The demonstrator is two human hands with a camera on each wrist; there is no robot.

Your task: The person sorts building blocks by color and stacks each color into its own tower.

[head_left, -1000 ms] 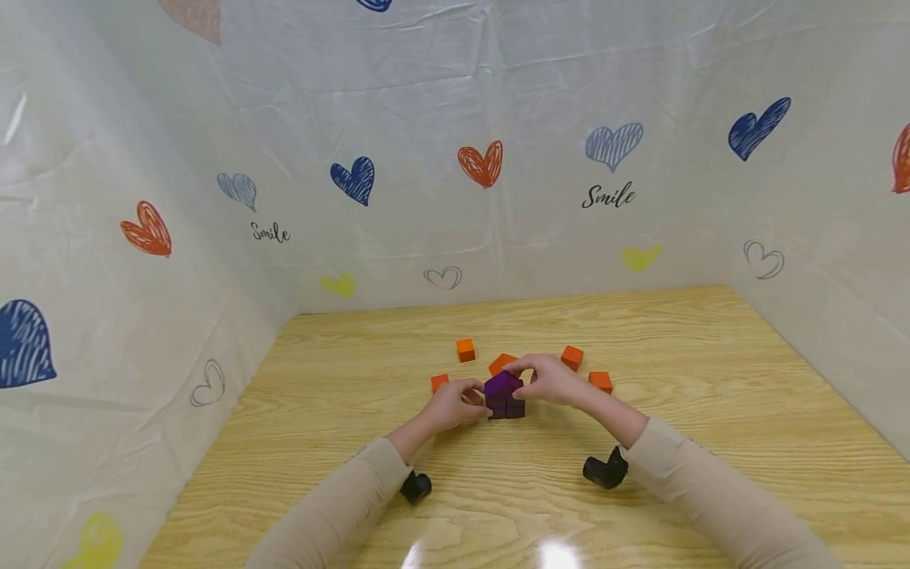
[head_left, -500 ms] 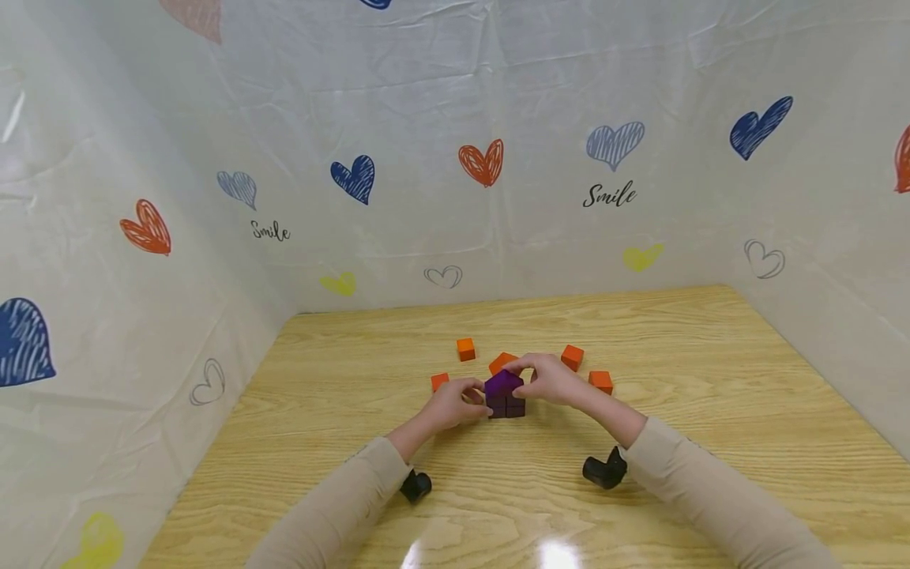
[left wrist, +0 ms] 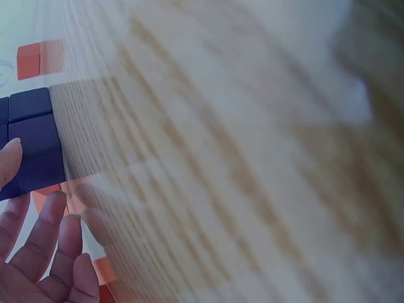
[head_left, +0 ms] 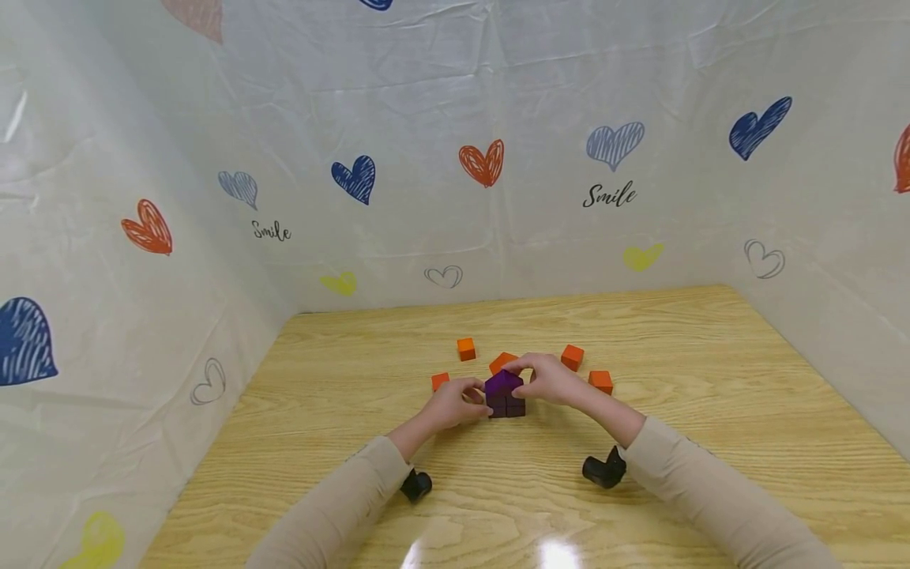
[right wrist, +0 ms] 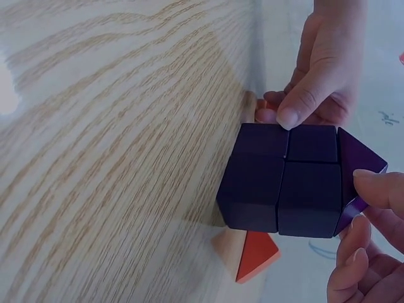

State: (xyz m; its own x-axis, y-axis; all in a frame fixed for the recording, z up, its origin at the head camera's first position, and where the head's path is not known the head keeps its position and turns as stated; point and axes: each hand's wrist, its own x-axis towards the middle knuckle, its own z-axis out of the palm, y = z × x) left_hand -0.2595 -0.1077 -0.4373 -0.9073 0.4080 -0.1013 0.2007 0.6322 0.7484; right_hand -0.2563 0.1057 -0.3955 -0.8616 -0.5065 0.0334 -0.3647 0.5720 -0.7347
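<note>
Dark purple cubes (head_left: pixel 505 408) stand on the wooden table in two columns of two. A purple triangular-prism block (right wrist: pixel 356 158) sits on top like a roof. My left hand (head_left: pixel 449 406) grips the cubes from the left, its thumb (left wrist: pixel 9 163) on the front of a lower cube and its fingers curled toward the back. From the right, my right hand (head_left: pixel 551 381) pinches the prism between thumb and fingers at the top. In the right wrist view the prism lies flush along the upper cubes, and the left hand (right wrist: pixel 325 79) shows at their far side.
Behind the stack lies an orange triangular block (head_left: pixel 502 363). Around it are an orange cube (head_left: pixel 465 349) and red-orange cubes at left (head_left: pixel 440 381) and right, one nearer (head_left: pixel 600 382) and one farther back (head_left: pixel 572 357). A heart-printed white sheet (head_left: pixel 398 229) borders the table.
</note>
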